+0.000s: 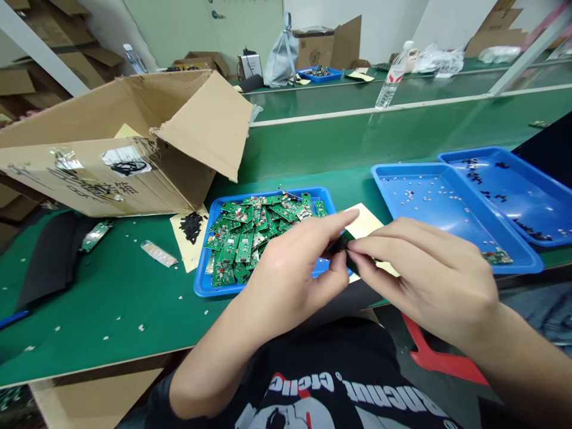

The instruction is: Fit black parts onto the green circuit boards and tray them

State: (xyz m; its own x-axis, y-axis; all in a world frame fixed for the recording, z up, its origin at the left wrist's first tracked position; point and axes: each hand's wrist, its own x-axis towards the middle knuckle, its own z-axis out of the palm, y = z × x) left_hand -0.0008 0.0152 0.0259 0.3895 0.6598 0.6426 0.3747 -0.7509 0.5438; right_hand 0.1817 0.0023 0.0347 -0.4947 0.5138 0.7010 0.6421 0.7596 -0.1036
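My left hand point(297, 268) is closed on a small circuit board point(353, 261), mostly hidden by the fingers, with its dark green edge showing. A small black part point(340, 244) sits at the board, between the two hands. The fingertips of my right hand point(424, 277) pinch at this black part from the right. Just beyond my left hand, a blue tray point(201, 285) holds a heap of green circuit boards point(245, 238). Yellow paper point(364, 221) lies partly under my hands.
An open cardboard box point(89, 179) stands at the left. Small black pieces point(191, 226) lie on paper beside it. Two overlapping blue trays, one point(388, 179) with tiny pale bits and another point(536, 161) with black parts, are at right. A water bottle point(393, 77) stands on the ledge.
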